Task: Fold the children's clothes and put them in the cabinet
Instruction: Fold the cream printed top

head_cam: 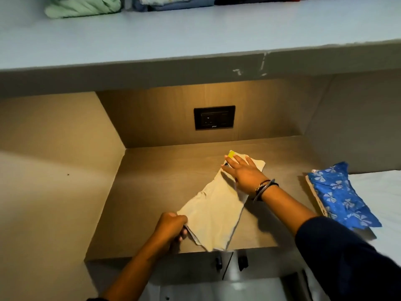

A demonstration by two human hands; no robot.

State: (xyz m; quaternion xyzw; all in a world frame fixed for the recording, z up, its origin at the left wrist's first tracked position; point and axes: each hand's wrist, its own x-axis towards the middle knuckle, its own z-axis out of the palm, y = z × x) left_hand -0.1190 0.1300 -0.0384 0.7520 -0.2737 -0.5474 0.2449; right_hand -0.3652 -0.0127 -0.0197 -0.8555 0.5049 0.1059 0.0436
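A cream child's garment (217, 209) with a yellow tag at its far end lies flat on the wooden counter (152, 181), running diagonally from front to back. My left hand (171, 224) pinches its near left corner at the counter's front edge. My right hand (243, 172) lies flat, fingers spread, pressing down the garment's far end. A folded blue garment with white flower print (340, 198) rests to the right, half on the counter and half on a white surface.
Above, a pale blue shelf (195, 38) carries folded clothes, mint green (82, 6) at left and blue (173, 3) beside it. A black wall socket (214, 117) sits in the back panel. Cabinet doors with dark handles (230, 261) are below the counter.
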